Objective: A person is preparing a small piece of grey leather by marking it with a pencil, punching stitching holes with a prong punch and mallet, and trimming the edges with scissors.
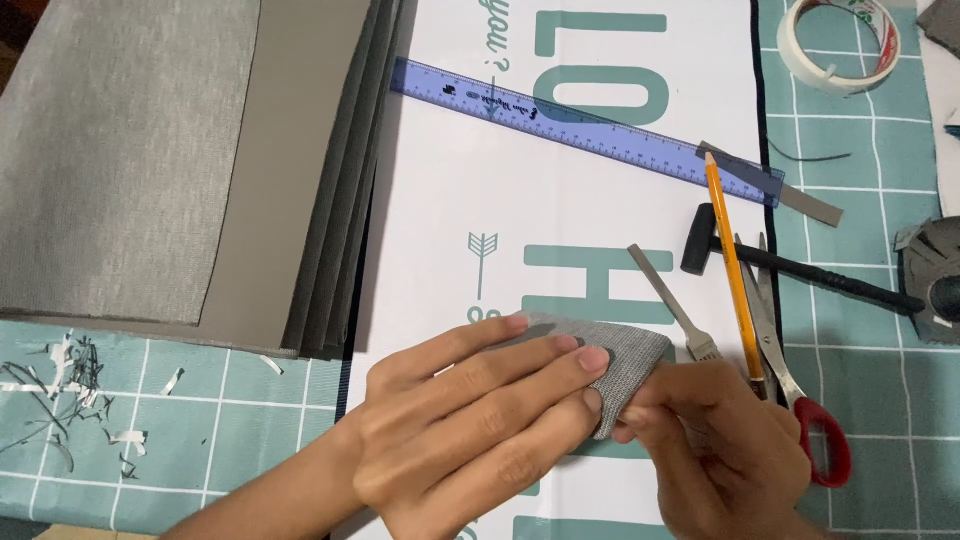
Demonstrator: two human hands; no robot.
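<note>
Pretty cramped on the right: pencil (732,265), scissors (790,370) and a metal file (675,303) sit just beside the right hand (725,450), while the white sheet (470,200) above stays open up to the ruler (585,128). Left hand (470,430) lies flat, fingers together, pressing the grey fabric piece (625,365) onto the sheet, and the right hand pinches its folded lower edge. The fabric's small, woven-looking, with rounded corners.

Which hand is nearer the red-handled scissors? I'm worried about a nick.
Right. The right hand lies right beside the scissors, by their red handle; the left hand is farther off, pressing the grey fabric piece.
</note>
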